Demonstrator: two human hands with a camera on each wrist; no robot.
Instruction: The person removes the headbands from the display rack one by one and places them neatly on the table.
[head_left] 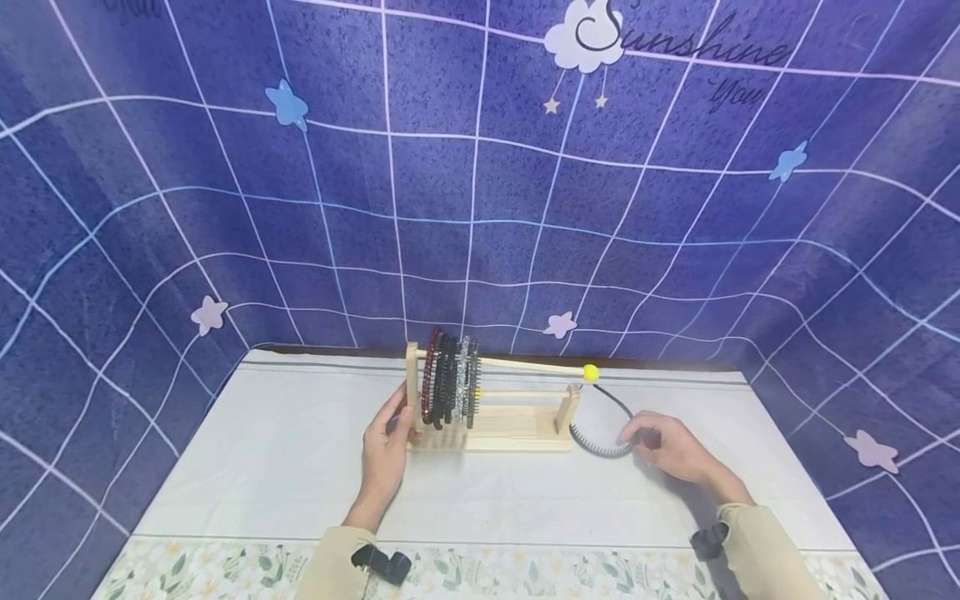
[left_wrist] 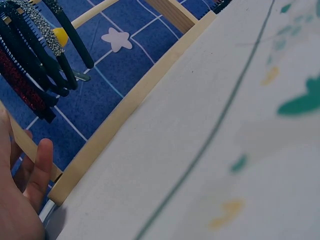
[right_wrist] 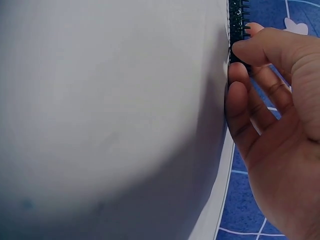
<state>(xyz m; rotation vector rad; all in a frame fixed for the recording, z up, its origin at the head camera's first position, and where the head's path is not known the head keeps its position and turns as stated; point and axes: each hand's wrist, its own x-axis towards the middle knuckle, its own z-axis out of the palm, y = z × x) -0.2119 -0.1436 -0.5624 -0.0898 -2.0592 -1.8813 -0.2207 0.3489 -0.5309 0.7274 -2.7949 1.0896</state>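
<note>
A pale wooden headband rack stands on the table, with several red, black and silver headbands hanging at the left of its upper rod. That rod ends in a yellow ball on the right. My left hand grips the rack's left upright, its thumb in front; the left wrist view shows the fingers beside the upright. To the right of the rack, my right hand pinches a black toothed headband by one end. Its curve lies close to the right upright.
A white tablecloth with a floral front border covers the table. Blue gridded fabric with stars hangs behind and at both sides. A lower rod runs between the rack's uprights.
</note>
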